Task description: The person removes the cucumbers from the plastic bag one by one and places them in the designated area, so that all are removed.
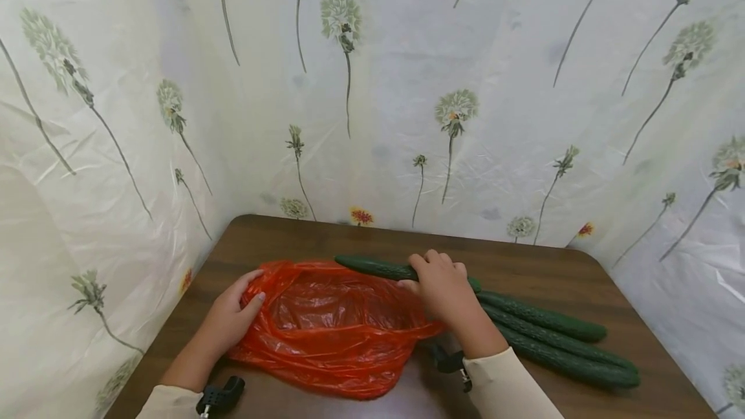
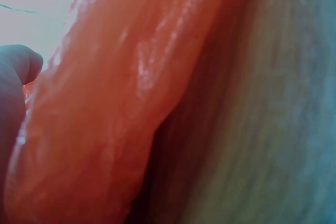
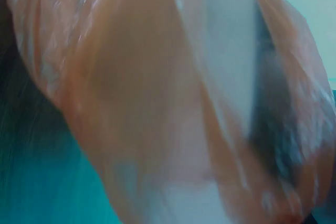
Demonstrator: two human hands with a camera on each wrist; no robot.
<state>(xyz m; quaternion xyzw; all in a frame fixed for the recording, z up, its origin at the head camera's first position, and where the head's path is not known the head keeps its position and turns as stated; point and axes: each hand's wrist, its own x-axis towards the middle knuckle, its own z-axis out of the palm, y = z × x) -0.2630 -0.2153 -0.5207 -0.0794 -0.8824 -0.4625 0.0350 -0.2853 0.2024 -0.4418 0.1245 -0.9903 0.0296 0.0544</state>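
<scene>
A red plastic bag [image 1: 326, 357] lies on the table with its mouth spread wide. At its left rim, my left hand [image 1: 229, 315] pinches the plastic, thumb on the inner side. My right hand [image 1: 442, 286] grips a long dark green cucumber [image 1: 372, 268] from above, near its right part. The cucumber's left end reaches over the far rim of the bag. Bag film [image 2: 105, 108] fills much of the left wrist view, beside a fingertip [image 2: 23, 64]. In the right wrist view, translucent film [image 3: 147, 103] covers most of the picture and hides the hand.
More cucumbers [image 1: 573, 351] lie side by side on the brown wooden table [image 1: 279, 231], right of the bag. Behind and around the table hangs a pale sheet [image 1: 384, 83] with a dandelion print. Black wrist mounts [image 1: 221, 396] sit under both wrists.
</scene>
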